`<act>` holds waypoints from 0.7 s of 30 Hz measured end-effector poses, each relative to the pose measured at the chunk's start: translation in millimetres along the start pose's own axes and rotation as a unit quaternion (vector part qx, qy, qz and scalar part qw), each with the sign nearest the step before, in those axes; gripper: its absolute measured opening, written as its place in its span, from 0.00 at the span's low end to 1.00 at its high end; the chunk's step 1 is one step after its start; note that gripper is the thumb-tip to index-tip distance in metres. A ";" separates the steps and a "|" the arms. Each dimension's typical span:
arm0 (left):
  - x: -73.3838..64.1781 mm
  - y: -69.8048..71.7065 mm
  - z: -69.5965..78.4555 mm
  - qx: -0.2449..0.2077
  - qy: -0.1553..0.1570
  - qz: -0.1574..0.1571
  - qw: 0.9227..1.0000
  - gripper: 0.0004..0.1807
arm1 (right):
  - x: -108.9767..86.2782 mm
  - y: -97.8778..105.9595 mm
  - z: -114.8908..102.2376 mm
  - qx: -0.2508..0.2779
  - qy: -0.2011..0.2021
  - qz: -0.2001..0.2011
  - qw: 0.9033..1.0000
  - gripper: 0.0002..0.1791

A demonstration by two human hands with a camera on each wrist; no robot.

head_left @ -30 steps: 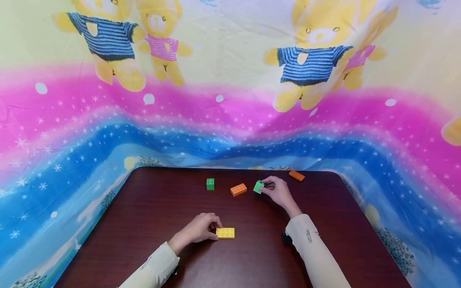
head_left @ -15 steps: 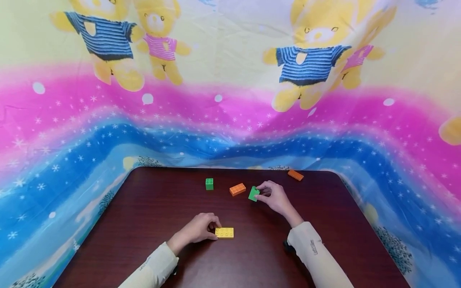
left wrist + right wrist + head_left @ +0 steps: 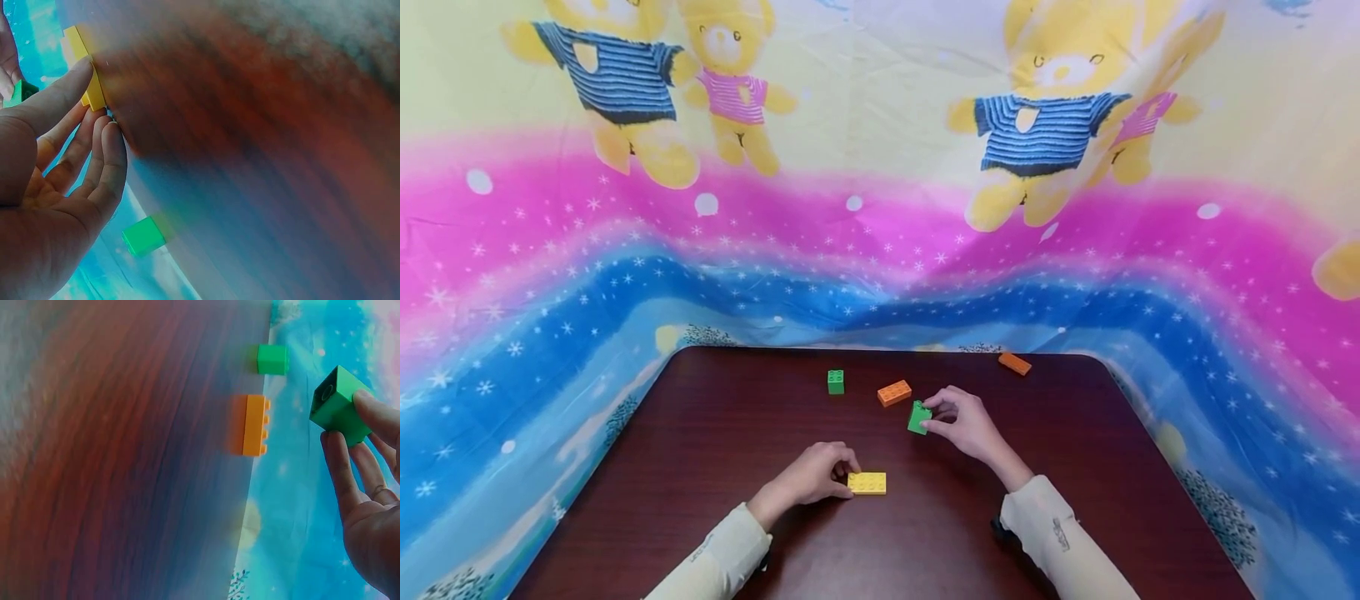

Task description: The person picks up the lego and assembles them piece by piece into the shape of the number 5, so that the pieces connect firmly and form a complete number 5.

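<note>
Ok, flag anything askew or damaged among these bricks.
The far-right orange building brick at the back of the table looks odd: it shows no clear studs on top, unlike the other orange building brick, so it's perhaps on its side. No visible damage.

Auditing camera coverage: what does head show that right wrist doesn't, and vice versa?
Head only: the left hand holding one end of the yellow brick, the far-right orange brick, both sleeves, and the printed bears.

Right wrist only: the hollow underside of the held green brick.

Both: the right hand pinching that brick, the other green brick, the middle orange brick, the table, and the cloth behind it.
</note>
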State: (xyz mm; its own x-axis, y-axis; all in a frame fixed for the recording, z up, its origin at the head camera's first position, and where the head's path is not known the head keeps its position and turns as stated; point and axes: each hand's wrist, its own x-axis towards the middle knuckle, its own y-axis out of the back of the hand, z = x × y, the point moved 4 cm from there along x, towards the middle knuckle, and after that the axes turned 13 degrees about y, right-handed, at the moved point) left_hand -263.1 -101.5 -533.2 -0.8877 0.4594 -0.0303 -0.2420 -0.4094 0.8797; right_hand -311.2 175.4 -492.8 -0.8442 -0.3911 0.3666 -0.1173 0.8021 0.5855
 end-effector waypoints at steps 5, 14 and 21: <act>-0.1 0.6 -0.4 -0.001 0.000 0.000 1.000 0.14 | -4.9 -6.2 -10.3 -0.002 0.004 -0.006 1.000 0.15; 1.8 0.7 0.6 -0.006 0.000 -0.001 1.000 0.13 | -16.7 -15.0 -22.0 -0.007 0.002 -0.025 1.000 0.17; 0.6 1.2 0.7 -0.009 -0.003 0.002 1.000 0.14 | -23.7 -26.1 -25.3 0.008 0.013 -0.037 0.999 0.18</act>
State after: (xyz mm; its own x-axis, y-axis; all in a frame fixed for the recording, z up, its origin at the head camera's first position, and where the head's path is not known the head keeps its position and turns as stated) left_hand -263.6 -101.2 -531.8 -0.8863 0.4624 -0.0249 -0.2462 -0.4249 0.8711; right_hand -274.9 152.3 -498.4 -0.8196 -0.4601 0.3414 -0.1872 0.7783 0.5994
